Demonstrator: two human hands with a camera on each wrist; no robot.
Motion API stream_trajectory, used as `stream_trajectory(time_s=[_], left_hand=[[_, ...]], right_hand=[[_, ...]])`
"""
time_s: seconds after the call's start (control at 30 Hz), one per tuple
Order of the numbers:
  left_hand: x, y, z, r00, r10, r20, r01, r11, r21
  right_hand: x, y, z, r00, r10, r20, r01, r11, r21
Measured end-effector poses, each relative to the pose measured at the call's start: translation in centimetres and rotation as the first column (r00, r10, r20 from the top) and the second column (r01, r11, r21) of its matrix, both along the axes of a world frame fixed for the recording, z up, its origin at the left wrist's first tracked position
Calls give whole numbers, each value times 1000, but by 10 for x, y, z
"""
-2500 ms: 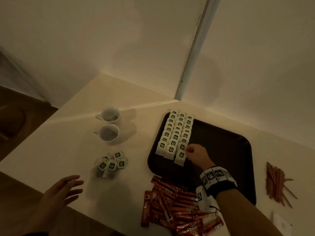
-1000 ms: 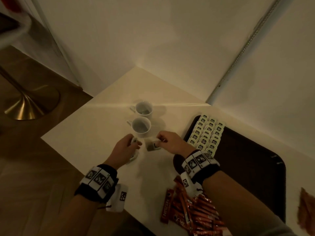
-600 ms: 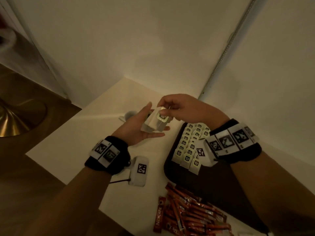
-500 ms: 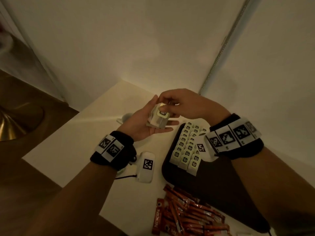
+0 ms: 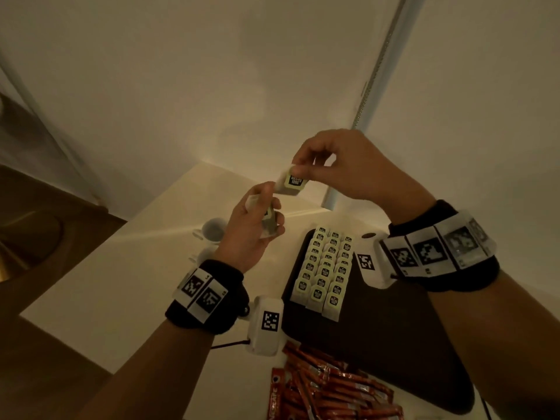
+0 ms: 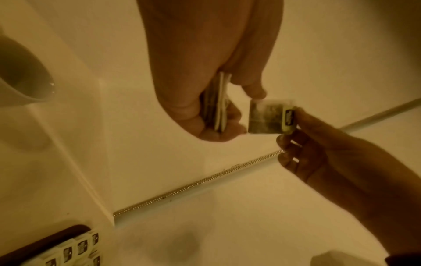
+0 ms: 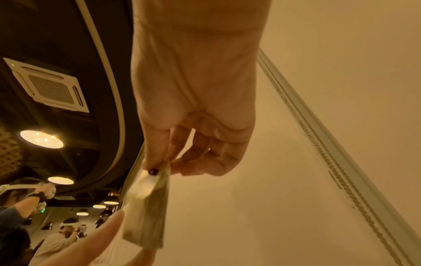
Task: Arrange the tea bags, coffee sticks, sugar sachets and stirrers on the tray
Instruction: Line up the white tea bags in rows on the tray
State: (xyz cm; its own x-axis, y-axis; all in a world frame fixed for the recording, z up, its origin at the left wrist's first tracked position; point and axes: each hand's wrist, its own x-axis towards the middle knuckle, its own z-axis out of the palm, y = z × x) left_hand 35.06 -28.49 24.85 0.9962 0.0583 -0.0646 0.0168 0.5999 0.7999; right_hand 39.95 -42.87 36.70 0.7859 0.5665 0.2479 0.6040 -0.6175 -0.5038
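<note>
A flat square tea bag [image 5: 292, 184] is pinched by the right hand [image 5: 348, 165], label upward; a thin stack [image 5: 268, 218] is gripped edge-on by the left hand [image 5: 251, 228].

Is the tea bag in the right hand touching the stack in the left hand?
Apart. The left wrist view shows pale wall between the single tea bag and the stack.

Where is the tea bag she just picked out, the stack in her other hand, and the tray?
single tea bag [image 5: 293, 182], head view, on its printed label
tea bag stack [image 6: 219, 108], left wrist view, on its edges
tray [image 5: 394, 334], head view, bare dark floor
</note>
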Motion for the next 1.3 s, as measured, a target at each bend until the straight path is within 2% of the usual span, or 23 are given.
stream_trajectory(time_s=[0.07,0.17,0.37,0.63,0.77,0.87,0.97,1.13,1.3], left_hand=[[-2,-3,6,995,20,95,-23,999,24],[-2,-6,13,988,36,150,-45,997,56],[-3,-11,18,993,10,114,-15,999,50],[-6,-11,17,979,-154,136,145,987,70],[-7,-14,17,967,-234,101,238,971,-28],[-8,-17,13,948,-303,100,319,917,-239],[-10,-19,11,953,-293,74,300,883,-361],[-10,-23,17,961,-277,8,258,884,-390],[-8,-19,13,961,-273,-50,239,905,-352]], right_hand=[[-4,-1,11,999,24,23,-24,1000,-2],[-8,-1,21,998,63,15,-63,997,35],[-10,1,26,999,22,28,-21,999,-38],[-10,5,23,1000,4,22,-3,999,-37],[-11,6,21,1000,6,-13,-6,999,-39],[-11,7,21,998,-36,-60,34,999,-26],[-9,7,21,992,-83,-99,83,997,-5],[-5,5,17,973,-146,-182,145,989,-14],[-1,2,8,961,-151,-232,145,988,-42]])
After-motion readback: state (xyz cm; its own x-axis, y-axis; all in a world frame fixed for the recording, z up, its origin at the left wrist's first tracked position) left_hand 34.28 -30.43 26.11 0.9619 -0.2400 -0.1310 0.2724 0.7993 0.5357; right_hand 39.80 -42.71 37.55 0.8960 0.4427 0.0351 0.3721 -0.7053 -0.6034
